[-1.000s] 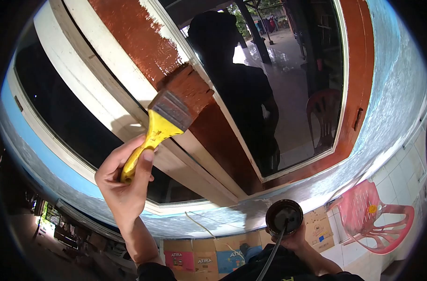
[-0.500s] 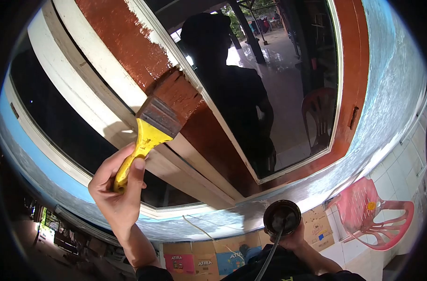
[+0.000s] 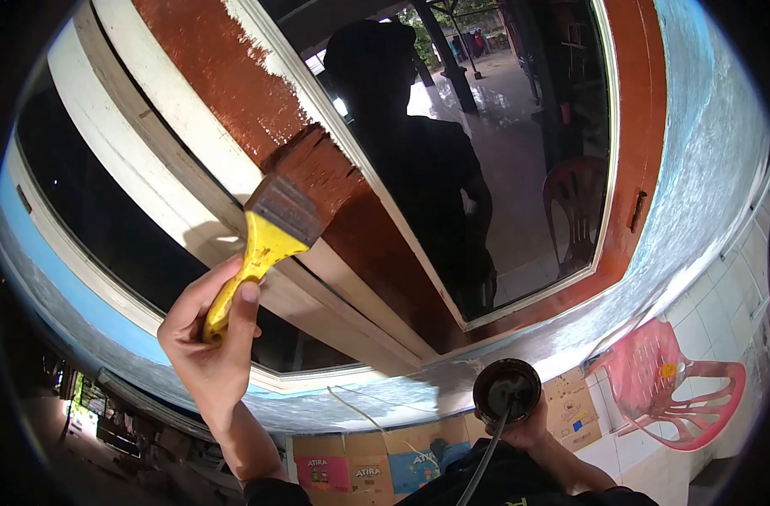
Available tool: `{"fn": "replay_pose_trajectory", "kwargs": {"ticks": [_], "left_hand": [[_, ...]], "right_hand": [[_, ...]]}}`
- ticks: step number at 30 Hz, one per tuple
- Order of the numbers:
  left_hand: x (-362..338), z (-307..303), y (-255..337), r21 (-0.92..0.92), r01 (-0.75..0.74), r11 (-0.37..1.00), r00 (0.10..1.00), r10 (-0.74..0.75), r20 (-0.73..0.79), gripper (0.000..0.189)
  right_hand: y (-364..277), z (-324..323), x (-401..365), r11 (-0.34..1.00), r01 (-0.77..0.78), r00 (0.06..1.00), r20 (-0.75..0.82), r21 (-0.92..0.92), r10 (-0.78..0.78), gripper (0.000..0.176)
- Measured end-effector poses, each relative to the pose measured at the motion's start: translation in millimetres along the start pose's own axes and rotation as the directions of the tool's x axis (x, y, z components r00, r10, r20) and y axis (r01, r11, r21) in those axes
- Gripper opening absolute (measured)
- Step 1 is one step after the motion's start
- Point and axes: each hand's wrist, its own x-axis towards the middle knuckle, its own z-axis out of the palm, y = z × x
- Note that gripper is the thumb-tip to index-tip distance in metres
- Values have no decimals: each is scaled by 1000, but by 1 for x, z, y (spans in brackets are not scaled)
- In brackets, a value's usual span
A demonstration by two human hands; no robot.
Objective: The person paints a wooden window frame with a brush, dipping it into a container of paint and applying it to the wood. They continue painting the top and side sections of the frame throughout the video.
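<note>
My left hand (image 3: 212,337) is closed round the yellow handle of a wide paintbrush (image 3: 271,232). The brush's bristles, coated in red-brown, touch the wooden window frame (image 3: 385,253), which is red-brown with a bare whitish patch along the glass edge. Low on the right, my right hand (image 3: 526,428) holds a round dark container (image 3: 494,375) with dark liquid inside. A thin grey stick or handle (image 3: 486,464) reaches out of it towards my body.
Dark window glass (image 3: 511,219) reflects a person's outline. Unpainted frame parts (image 3: 123,135) lie at the left. A pink plastic chair (image 3: 646,363) stands at the lower right. Flattened cardboard (image 3: 368,475) lies below, beside a blue-grey wall (image 3: 697,169).
The brush and my left hand have shifted very slightly left. The container in my right hand has moved a touch up and left.
</note>
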Motion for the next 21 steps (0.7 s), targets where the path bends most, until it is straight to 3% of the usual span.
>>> {"fn": "replay_pose_trajectory", "kwargs": {"ticks": [12,18,21], "left_hand": [[-4,-5,0,13,-17,1000,999,18,-36,29],[-1,-2,-4,15,-7,1000,1000,8,-16,29],[-2,-8,0,-51,59,997,998,-59,5,28]], "right_hand": [[-1,-1,-1,999,3,1000,17,48,-4,76],[-1,7,-2,998,13,999,-35,-69,-15,77],[-2,1,-2,1000,-6,1000,-22,23,6,78]]}}
